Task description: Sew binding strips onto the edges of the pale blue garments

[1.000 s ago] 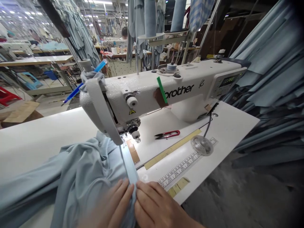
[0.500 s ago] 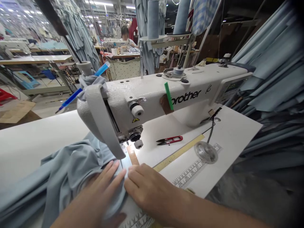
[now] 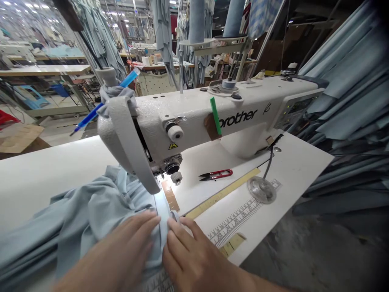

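Note:
A bunched piece of light blue fabric (image 3: 97,207) lies on the white sewing table, with a flat folded band (image 3: 162,202) along its right edge running up to the needle area. My left hand (image 3: 130,239), partly smeared by motion, rests stretched out on the fabric left of the band. On the band's right edge, my right hand (image 3: 188,251) closes its fingers and thumb on a small turned-up bit of cloth. Directly ahead stands the white sewing machine (image 3: 194,125), its presser foot mostly hidden behind the pale finger guard (image 3: 130,142).
Red thread snips (image 3: 215,174) lie right of the needle. A clear round dish (image 3: 261,189), a yellow tape strip (image 3: 225,194) and a printed ruler scale (image 3: 240,221) are on the tabletop. Blue thread cones (image 3: 197,20) stand behind; light blue garments (image 3: 349,81) hang at right.
The right hand has moved slightly down and its fingers now pinch a raised cloth edge. My left hand has shifted down a little, showing more of the band. The view has tilted slightly.

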Demonstrator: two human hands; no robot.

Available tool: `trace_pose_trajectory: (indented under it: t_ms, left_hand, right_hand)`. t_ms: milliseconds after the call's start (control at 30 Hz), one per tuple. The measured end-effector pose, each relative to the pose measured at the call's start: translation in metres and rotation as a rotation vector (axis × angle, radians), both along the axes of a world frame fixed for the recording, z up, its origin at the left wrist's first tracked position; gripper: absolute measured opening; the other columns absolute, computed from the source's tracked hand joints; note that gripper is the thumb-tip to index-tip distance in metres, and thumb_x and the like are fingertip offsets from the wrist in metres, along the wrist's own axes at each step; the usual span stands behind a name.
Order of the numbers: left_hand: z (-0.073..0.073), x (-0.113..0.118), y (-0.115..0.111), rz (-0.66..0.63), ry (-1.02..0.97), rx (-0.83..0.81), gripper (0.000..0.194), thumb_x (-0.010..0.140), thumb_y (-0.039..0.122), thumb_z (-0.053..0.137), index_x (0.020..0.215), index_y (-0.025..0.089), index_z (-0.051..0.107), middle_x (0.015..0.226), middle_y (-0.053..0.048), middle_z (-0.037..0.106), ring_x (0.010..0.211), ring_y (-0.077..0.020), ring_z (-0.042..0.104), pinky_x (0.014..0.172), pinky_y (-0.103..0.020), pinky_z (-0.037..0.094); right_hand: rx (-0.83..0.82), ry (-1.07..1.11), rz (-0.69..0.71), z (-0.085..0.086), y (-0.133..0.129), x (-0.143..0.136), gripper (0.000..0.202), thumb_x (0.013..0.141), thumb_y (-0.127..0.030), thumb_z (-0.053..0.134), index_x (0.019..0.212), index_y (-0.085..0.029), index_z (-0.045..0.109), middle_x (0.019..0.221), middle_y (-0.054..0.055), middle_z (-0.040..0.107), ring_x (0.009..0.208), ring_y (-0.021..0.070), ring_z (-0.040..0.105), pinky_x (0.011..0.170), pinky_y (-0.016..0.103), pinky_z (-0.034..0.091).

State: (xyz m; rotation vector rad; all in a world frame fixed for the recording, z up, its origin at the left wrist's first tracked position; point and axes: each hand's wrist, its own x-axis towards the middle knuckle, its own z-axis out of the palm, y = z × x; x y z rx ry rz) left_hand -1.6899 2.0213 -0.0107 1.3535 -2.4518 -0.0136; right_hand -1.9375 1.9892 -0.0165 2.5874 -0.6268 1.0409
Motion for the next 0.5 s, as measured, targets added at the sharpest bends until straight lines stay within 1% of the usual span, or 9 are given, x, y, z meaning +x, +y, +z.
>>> trace_pose_trajectory:
  t_ms: [67, 133, 167, 233, 300, 367, 433, 500]
  left_hand:
    - [0.005, 0.003, -0.015, -0.019, -0.036, 0.021, 0.051, 0.097, 0.036, 0.048, 0.148, 0.035, 0.049, 0.144, 0.000, 0.062, 0.126, -0.0241, 0.064, 0.106, -0.035, 0.055]
    - [0.009, 0.005, -0.023, -0.035, -0.066, 0.028, 0.051, 0.095, 0.037, 0.055, 0.146, 0.037, 0.051, 0.143, 0.002, 0.062, 0.124, -0.0242, 0.065, 0.108, -0.035, 0.053]
    - [0.011, 0.004, -0.022, -0.037, -0.073, 0.021, 0.052, 0.095, 0.036, 0.056, 0.146, 0.038, 0.050, 0.144, 0.003, 0.061, 0.125, -0.0243, 0.065, 0.108, -0.035, 0.053]
    - [0.011, 0.000, -0.013, -0.039, -0.076, 0.005, 0.055, 0.096, 0.033, 0.054, 0.150, 0.039, 0.045, 0.148, 0.004, 0.058, 0.127, -0.0234, 0.063, 0.108, -0.033, 0.053]
    - [0.008, -0.007, -0.002, -0.039, -0.073, -0.014, 0.059, 0.098, 0.030, 0.048, 0.155, 0.038, 0.036, 0.150, 0.004, 0.055, 0.127, -0.0202, 0.063, 0.105, -0.026, 0.054]
    - [0.000, -0.014, 0.004, -0.044, -0.065, -0.037, 0.058, 0.100, 0.029, 0.043, 0.157, 0.037, 0.031, 0.150, 0.003, 0.056, 0.126, -0.0173, 0.064, 0.103, -0.021, 0.055]
    - [-0.007, -0.020, 0.000, -0.065, -0.044, -0.114, 0.055, 0.104, 0.035, 0.038, 0.158, 0.035, 0.029, 0.146, 0.002, 0.060, 0.126, -0.0165, 0.064, 0.105, -0.021, 0.053]
    - [-0.011, -0.023, -0.011, -0.107, -0.039, -0.235, 0.055, 0.106, 0.042, 0.033, 0.159, 0.030, 0.028, 0.140, 0.000, 0.064, 0.125, -0.0165, 0.065, 0.109, -0.024, 0.049]
  right_hand:
    - [-0.003, -0.045, -0.039, -0.006, 0.006, 0.002, 0.027, 0.095, -0.004, 0.042, 0.087, -0.009, 0.068, 0.094, 0.015, 0.073, 0.107, 0.0309, 0.067, 0.097, 0.044, 0.052]
    - [0.003, -0.049, -0.061, -0.007, 0.007, 0.004, 0.027, 0.094, -0.004, 0.044, 0.085, -0.011, 0.068, 0.092, 0.013, 0.073, 0.107, 0.0293, 0.068, 0.100, 0.044, 0.052]
    - [0.004, -0.048, -0.068, -0.006, 0.007, 0.005, 0.027, 0.094, -0.004, 0.044, 0.084, -0.011, 0.068, 0.091, 0.012, 0.074, 0.106, 0.0289, 0.068, 0.101, 0.044, 0.052]
    - [-0.009, -0.055, -0.083, -0.006, 0.007, 0.007, 0.027, 0.092, -0.003, 0.043, 0.084, -0.011, 0.068, 0.090, 0.013, 0.074, 0.103, 0.0288, 0.069, 0.099, 0.044, 0.053]
    - [-0.031, -0.070, -0.096, -0.006, 0.007, 0.008, 0.028, 0.092, -0.002, 0.043, 0.083, -0.010, 0.068, 0.089, 0.013, 0.074, 0.100, 0.0286, 0.070, 0.097, 0.044, 0.053]
    - [-0.040, -0.084, -0.105, -0.007, 0.006, 0.009, 0.030, 0.091, -0.002, 0.042, 0.083, -0.010, 0.069, 0.088, 0.013, 0.075, 0.098, 0.0283, 0.070, 0.097, 0.043, 0.053]
    - [-0.035, -0.088, -0.099, -0.008, 0.005, 0.010, 0.030, 0.092, -0.002, 0.041, 0.083, -0.010, 0.069, 0.089, 0.014, 0.075, 0.098, 0.0282, 0.070, 0.100, 0.044, 0.051]
    - [-0.021, -0.075, -0.093, -0.008, 0.001, 0.011, 0.029, 0.092, -0.003, 0.041, 0.086, -0.009, 0.068, 0.092, 0.014, 0.074, 0.100, 0.0284, 0.069, 0.103, 0.044, 0.048]
